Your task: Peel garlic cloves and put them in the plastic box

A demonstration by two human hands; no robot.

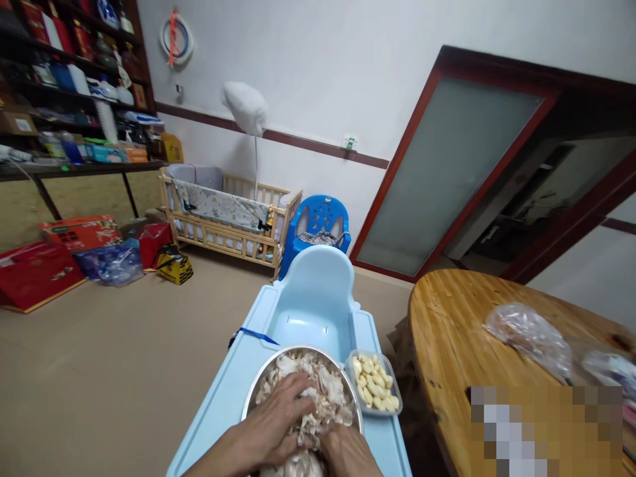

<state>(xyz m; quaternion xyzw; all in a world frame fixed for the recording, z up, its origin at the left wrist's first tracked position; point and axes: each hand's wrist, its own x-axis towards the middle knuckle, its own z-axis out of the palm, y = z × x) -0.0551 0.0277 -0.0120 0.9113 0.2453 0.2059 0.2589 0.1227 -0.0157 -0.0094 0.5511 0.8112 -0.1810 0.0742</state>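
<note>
A metal bowl (pixel 258 386) full of garlic skins and garlic (pixel 325 387) sits on the light blue tray of a child's chair (pixel 303 298). My left hand (pixel 278 417) lies over the skins with fingers curled into the pile. My right hand (pixel 348 450) is at the bowl's near edge, fingers closed among the skins; what it holds is hidden. A small clear plastic tub of peeled garlic cloves (pixel 374 383) stands right of the bowl, touching it.
A round wooden table (pixel 447 331) with plastic bags (pixel 529 334) stands at the right. Behind the chair are a blue plastic chair (pixel 318 218) and a wooden crib (pixel 228 218). Red boxes (pixel 34 268) lie on the floor at left under shelves.
</note>
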